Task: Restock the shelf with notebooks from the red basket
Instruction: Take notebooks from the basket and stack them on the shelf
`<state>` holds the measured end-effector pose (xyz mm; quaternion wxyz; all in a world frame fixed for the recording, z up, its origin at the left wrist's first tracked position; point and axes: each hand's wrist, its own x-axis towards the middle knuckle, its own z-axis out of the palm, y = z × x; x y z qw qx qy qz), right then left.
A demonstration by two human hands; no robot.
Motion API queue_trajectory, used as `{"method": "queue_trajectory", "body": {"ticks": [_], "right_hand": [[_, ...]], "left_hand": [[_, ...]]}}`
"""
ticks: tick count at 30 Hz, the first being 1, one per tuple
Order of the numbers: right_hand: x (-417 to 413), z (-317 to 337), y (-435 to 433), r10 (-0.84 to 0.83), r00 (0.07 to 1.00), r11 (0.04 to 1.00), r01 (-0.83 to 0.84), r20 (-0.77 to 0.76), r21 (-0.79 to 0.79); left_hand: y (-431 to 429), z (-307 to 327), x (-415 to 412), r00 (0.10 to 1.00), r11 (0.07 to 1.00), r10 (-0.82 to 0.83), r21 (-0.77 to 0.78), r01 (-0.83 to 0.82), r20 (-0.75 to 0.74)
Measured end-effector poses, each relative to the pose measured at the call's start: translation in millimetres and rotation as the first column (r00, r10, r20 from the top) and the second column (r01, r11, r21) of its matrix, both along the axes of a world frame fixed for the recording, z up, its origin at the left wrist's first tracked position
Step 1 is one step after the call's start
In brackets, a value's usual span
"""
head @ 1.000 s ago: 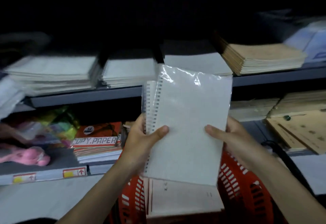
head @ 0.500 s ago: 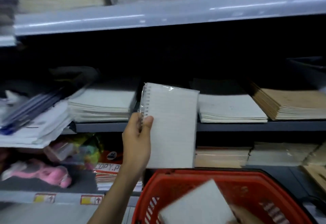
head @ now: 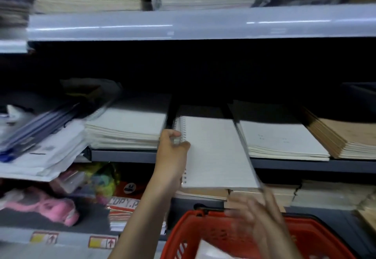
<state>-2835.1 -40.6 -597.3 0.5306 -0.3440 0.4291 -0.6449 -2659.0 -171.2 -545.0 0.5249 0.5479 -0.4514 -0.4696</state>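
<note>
My left hand (head: 172,157) grips the spiral edge of a white spiral notebook (head: 215,152). The notebook lies flat and half way into a gap on the middle shelf (head: 126,155), between two white notebook stacks; its near half hangs out over the shelf's front edge. My right hand (head: 262,222) is blurred, fingers spread, holding nothing, above the red basket (head: 189,234) at the bottom. A white notebook (head: 211,251) shows inside the basket.
A white notebook stack (head: 126,128) sits left of the gap, another (head: 280,138) right of it, then a brown stack (head: 345,138). The upper shelf (head: 203,22) holds more stacks. Loose papers and a blue folder (head: 36,136) lie left. A pink toy (head: 44,205) and copy paper (head: 124,207) sit below.
The notebook went from upright in my left hand to lying flat, partly pushed into the shelf gap. My right hand came up from the basket, empty.
</note>
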Motion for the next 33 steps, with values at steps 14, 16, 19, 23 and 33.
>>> {"method": "queue_trajectory", "body": {"ticks": [14,16,19,23,33], "right_hand": [[30.1,37.9,-91.9,-0.026,0.913,0.996,0.059,-0.408,0.068],[26.6,39.6,-99.0,0.046,0.904,0.992,0.01,-0.425,0.128],[24.8,47.5,-106.1,0.111,0.869,0.981,-0.019,-0.481,0.192],[21.2,51.1,-117.8,0.133,0.82,0.972,0.001,-0.557,0.234],[19.4,-4.3,-62.4,-0.231,0.573,0.97,0.199,-0.786,-0.14]], "left_hand": [[17.1,-25.4,23.6,0.86,0.942,0.107,-0.327,0.072,0.499],[9.1,-32.6,23.4,0.833,0.942,0.133,-0.33,0.063,0.537],[0.2,-34.8,17.1,0.863,0.947,0.145,-0.319,0.02,0.484],[-10.5,-41.1,11.4,0.848,0.923,0.233,-0.383,-0.039,0.477],[47.7,-56.1,-17.4,0.866,0.874,0.311,-0.476,-0.098,0.392]]}}
